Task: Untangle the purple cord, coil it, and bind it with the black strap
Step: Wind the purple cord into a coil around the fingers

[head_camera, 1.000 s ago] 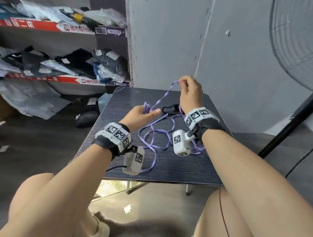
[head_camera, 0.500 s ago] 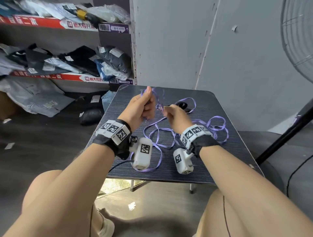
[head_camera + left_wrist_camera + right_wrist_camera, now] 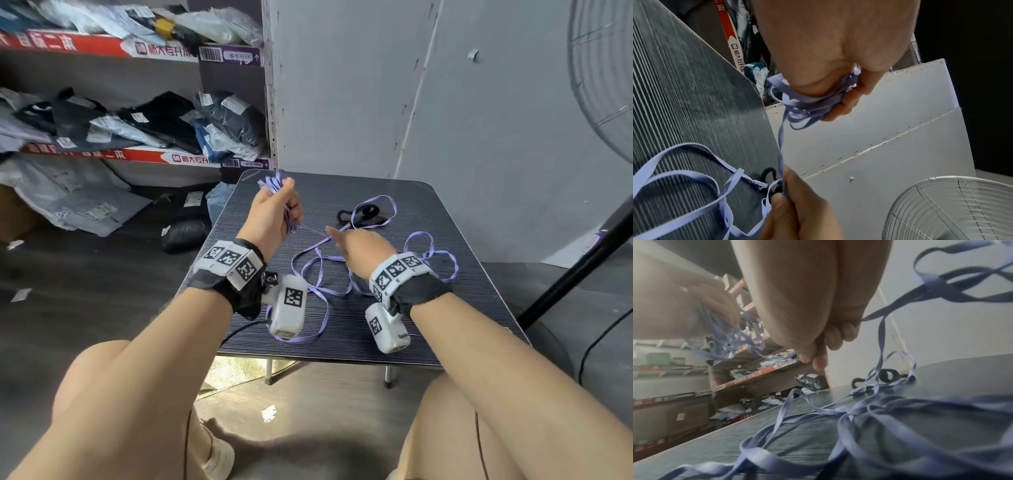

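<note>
The purple cord (image 3: 320, 274) is a flat ribbon lying in loose loops over the dark table (image 3: 445, 212). My left hand (image 3: 289, 205) is raised over the table's far left and grips a bundle of gathered cord loops (image 3: 812, 104). My right hand (image 3: 330, 234) is just to its right and pinches a single strand (image 3: 781, 155) that runs up to the bundle. The black strap (image 3: 363, 216) lies curled on the table beyond my right hand, with a cord loop across it. It also shows in the right wrist view as the black strap (image 3: 885, 374).
Shelves (image 3: 137, 157) with bagged clothes stand to the left, and more bags (image 3: 85, 205) lie on the floor. A grey wall (image 3: 376, 85) is behind the table. A wire fan guard (image 3: 609, 85) and a black slanted pole (image 3: 575, 274) stand at the right.
My right hand came down from a high pull to meet the left hand, then drew slightly right with a strand. The left hand rose and now grips more gathered loops.
</note>
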### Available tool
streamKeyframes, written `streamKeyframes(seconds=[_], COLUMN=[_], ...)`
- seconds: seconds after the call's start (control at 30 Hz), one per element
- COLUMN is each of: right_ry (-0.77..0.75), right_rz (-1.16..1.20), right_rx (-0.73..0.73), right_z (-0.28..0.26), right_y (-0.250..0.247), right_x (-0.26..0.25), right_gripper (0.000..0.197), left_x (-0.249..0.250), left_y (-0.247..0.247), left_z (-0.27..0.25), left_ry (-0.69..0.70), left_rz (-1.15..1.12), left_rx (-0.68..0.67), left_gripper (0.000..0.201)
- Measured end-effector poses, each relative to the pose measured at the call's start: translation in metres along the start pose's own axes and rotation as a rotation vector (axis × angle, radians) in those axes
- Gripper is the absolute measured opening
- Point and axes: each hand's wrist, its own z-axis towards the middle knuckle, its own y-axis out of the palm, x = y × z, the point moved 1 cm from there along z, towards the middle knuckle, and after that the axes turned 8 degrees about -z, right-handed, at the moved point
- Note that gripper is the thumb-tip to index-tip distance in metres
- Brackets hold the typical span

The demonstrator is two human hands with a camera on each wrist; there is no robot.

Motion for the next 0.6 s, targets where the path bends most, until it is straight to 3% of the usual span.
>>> streamKeyframes(seconds=[0.2,0.37,0.43,0.53,0.6], right_ry=[-0.235,-0.364,-0.374,-0.318,-0.229], right_rz=[-0.209,-0.109,-0.053,0.012,0.111], right_rx=[0.127,0.376,0.488,0.546,0.544], right_z=[0.002,-0.003,-0.004,-0.008,-0.011], right_y=[-0.009,-0.014,-0.01,-0.011,-0.016], right_x=[-0.014,-0.024,-0.023,-0.026,-0.026], right_gripper=[0.066,0.032,0.025,0.014,0.021], left_x=[-0.01,-0.016,-0.017,-0.019,-0.019], left_y=[0.005,0.009,0.01,0.011,0.011], left_z=[0.0,0.001,0.0,-0.003,-0.005], left_ry=[-0.051,-0.027,-0.008,0.017,0.043], left_rz=[0.121,0.213,0.251,0.413,0.494], left_rx=[-0.02,0.068,0.071,0.049,0.02], left_gripper=[0.027,0.027,0.027,0.025,0.023])
